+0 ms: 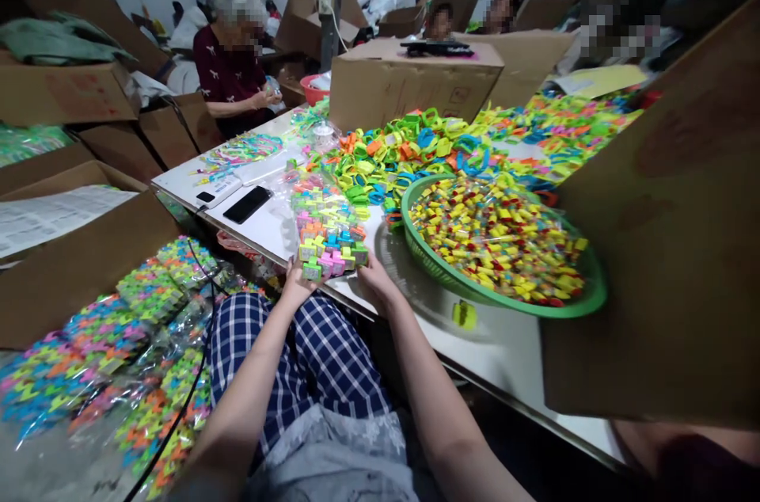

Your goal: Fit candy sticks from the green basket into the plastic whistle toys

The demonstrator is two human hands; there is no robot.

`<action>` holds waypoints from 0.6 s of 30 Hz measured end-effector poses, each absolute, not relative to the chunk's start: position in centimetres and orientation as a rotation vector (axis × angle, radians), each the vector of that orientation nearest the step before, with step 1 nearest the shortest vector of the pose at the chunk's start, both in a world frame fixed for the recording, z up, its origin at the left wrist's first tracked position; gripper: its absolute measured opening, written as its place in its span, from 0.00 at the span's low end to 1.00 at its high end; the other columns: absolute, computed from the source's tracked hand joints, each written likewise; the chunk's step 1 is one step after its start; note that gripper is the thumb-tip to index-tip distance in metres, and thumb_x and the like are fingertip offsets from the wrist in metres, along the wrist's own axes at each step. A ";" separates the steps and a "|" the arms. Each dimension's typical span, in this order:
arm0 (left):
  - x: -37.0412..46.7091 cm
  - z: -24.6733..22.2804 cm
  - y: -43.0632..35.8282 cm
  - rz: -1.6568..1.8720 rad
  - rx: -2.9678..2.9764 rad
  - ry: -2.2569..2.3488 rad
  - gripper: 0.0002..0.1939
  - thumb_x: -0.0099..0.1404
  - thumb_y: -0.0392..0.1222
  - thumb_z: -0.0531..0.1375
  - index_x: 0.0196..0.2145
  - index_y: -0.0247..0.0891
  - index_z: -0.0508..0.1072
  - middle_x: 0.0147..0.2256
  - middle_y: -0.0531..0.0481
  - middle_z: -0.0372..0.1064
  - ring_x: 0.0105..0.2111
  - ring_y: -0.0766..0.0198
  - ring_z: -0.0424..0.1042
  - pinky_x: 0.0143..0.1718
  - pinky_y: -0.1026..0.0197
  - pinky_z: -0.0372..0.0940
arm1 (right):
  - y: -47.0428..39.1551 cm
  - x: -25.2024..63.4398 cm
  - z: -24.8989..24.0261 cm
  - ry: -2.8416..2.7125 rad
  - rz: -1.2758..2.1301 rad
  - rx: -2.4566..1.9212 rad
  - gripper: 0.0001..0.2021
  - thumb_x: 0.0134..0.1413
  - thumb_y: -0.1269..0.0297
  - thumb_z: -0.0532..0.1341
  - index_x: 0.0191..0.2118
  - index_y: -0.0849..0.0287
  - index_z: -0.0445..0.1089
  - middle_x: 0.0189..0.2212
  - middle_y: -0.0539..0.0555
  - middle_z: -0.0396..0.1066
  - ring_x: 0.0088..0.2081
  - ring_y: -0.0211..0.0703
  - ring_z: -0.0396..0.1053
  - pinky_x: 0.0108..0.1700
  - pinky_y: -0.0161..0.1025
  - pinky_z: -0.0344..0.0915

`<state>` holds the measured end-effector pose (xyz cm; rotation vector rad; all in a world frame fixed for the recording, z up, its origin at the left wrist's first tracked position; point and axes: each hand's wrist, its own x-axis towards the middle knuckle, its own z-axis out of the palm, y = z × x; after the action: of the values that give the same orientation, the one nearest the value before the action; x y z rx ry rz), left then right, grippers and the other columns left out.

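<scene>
A clear plastic bag of small colourful plastic pieces (329, 237) lies at the table's near edge, its rows of green, pink, orange and blue blocks facing me. My left hand (297, 284) grips its lower left side, fingers partly hidden behind it. On the lower right side, my right hand (375, 280) is closed against the same bag. Behind the bag spreads a heap of loose bright plastic loops, like toy watches (409, 154). To the right stands a green basket (431, 268) full of small yellow-and-red wrapped pieces.
A black phone (248, 204) rests on the white table (504, 359) to the left. One yellow-green piece (464, 315) lies before the basket. Filled bags (148, 284) cover the floor at left. A large cardboard box (653, 272) blocks the right. A co-worker (234, 66) sits across.
</scene>
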<state>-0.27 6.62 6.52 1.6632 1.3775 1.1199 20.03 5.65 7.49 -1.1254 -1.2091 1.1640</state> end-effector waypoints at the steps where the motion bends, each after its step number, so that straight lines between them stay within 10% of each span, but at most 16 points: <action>1: 0.1 6.4 6.6 1.136 1.650 1.369 0.24 0.43 0.35 0.70 0.40 0.39 0.72 0.46 0.42 0.71 0.55 0.49 0.64 0.61 0.46 0.52 | 5.4 19.9 7.4 -1.239 1.190 -1.113 0.25 0.40 0.71 0.58 0.50 0.53 0.66 0.50 0.52 0.70 0.52 0.47 0.66 0.56 0.43 0.63; 8: 0.2 5.9 6.1 1.214 1.517 1.386 0.26 0.50 0.34 0.66 0.48 0.36 0.68 0.43 0.43 0.74 0.43 0.54 0.73 0.46 0.54 0.67 | 4.9 19.4 7.1 -1.193 1.215 -1.034 0.24 0.41 0.64 0.64 0.49 0.53 0.66 0.50 0.55 0.70 0.50 0.47 0.68 0.54 0.45 0.64; 18: 0.0 8.7 7.1 1.122 1.470 1.625 0.14 0.46 0.32 0.67 0.32 0.36 0.73 0.32 0.44 0.76 0.35 0.52 0.75 0.37 0.56 0.67 | 5.9 19.3 5.8 -1.149 1.108 -1.184 0.15 0.38 0.60 0.65 0.36 0.59 0.70 0.33 0.52 0.73 0.38 0.43 0.70 0.47 0.43 0.66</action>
<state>-0.04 7.12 8.71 1.4701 1.6254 1.1225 19.34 5.89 5.82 -1.1836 -1.1488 1.1083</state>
